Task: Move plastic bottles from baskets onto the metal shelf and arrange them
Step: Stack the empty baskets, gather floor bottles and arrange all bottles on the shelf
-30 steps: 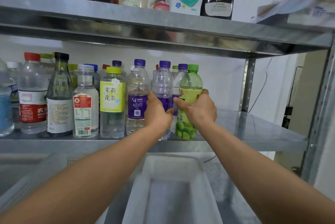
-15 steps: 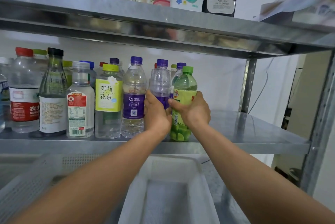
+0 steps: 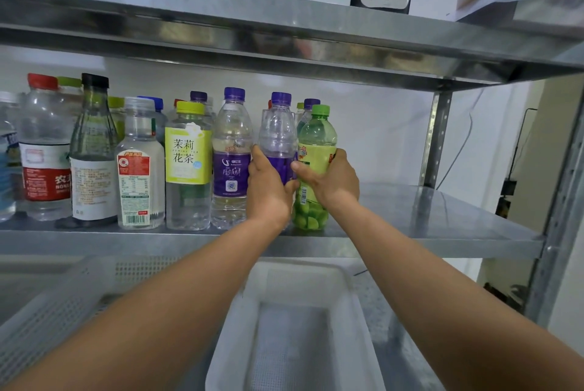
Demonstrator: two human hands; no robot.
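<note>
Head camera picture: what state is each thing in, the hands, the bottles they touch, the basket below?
Left hand, grips the purple-capped bottle.
Right hand, grips the green bottle.
Purple-capped bottle, upright, capped, base hidden behind the hand.
Green bottle, upright on the metal shelf, capped.
Jasmine tea bottle, upright, capped, untouched.
White basket, no bottle showing inside.

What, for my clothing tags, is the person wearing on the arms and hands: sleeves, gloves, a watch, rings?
Nothing that shows. The left arm and right arm are bare to the frame's edge: no sleeves, no watch or bracelet at either wrist. The left hand and right hand are ungloved; no ring shows, though some fingers are hidden.
</note>
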